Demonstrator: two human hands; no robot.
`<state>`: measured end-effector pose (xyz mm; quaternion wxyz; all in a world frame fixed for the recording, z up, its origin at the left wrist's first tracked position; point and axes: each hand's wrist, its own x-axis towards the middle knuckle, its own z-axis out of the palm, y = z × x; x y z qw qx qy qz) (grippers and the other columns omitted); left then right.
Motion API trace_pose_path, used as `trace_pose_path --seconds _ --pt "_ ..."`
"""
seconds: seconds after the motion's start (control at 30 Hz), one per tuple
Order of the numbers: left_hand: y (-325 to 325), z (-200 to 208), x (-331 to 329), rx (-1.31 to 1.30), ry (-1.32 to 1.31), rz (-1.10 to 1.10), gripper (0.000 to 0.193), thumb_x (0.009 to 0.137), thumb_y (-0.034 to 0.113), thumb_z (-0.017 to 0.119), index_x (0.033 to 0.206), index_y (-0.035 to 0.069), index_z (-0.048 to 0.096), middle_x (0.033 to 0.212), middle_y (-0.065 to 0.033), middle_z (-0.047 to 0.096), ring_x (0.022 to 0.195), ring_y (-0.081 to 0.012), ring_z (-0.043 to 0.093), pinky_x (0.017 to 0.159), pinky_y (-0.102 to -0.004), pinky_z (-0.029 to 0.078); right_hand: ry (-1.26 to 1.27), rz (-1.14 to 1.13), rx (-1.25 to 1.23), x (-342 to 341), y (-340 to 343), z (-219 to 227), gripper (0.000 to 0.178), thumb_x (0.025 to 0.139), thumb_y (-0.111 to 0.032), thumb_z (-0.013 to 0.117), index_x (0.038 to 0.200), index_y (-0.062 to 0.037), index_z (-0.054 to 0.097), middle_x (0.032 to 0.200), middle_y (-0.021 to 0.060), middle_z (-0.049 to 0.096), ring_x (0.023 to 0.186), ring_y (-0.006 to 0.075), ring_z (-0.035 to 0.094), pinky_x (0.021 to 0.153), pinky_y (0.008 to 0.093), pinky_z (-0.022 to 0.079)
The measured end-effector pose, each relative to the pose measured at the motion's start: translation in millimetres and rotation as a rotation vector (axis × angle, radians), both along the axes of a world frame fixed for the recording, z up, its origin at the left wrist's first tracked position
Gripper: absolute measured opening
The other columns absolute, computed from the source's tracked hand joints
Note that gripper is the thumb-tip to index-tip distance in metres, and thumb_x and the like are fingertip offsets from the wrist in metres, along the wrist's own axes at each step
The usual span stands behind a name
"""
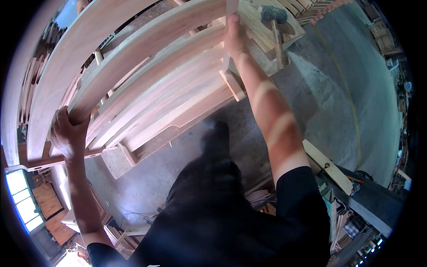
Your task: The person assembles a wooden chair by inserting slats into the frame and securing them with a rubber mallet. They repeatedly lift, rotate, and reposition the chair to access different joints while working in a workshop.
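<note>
Black sleeves (296,191) lead to hands (69,133) (235,38) with a slatted wooden frame (138,48) between.

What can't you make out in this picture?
Head view: fingertips of the left hand, hidden by the hand itself and the curved pinkish wooden slat.
Head view: far end of the broad pale wooden board, cut off by the top edge.
Head view: outline of the dark shoe, blurred.

The wooden frame (133,48) is cut off above, the foot (217,138) blurred
</note>
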<state>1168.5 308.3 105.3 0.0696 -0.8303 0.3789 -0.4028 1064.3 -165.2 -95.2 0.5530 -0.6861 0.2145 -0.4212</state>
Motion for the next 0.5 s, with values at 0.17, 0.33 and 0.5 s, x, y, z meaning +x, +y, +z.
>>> trace_pose_path --seconds 0.17,0.33,0.5 --pt "-2.5 2.3 -3.1 0.016 -0.002 0.007 0.051 0.063 0.033 0.091 0.1 0.009 0.064 0.084 -0.0072 0.07 0.072 -0.0294 0.07 0.066 -0.0416 0.057 0.101 -0.067 -0.018 -7.9 -1.4 3.3 0.084 0.094 -0.077 0.036 0.115 -0.0004 0.064 0.091 0.0099 0.072 0.088 0.0232 0.066 0.078 0.0389 0.052" --pt "5.1 -6.2 6.2 -0.006 -0.071 -0.071 0.043 0.067 0.034 0.087 0.095 0.011 0.064 0.073 -0.007 0.066 0.059 -0.0294 0.067 0.055 -0.043 0.056 0.216 -0.137 -0.303 -3.7 -8.5 -18.4 0.063 0.103 -0.055 0.036 0.123 0.0004 0.058 0.116 0.0166 0.067 0.107 0.0298 0.061 0.089 0.0441 0.048" --pt "26.0 -28.1 15.7 0.049 0.049 0.146 0.019 0.077 0.029 0.071 0.085 0.015 0.062 0.06 -0.0061 0.06 0.051 -0.0277 0.063 0.045 -0.0436 0.053 0.011 -0.157 -0.247 -7.4 -3.2 -43.2 0.075 0.099 -0.066 0.033 0.137 -0.0031 0.045 0.132 0.0164 0.055 0.119 0.031 0.055 0.099 0.0481 0.046"
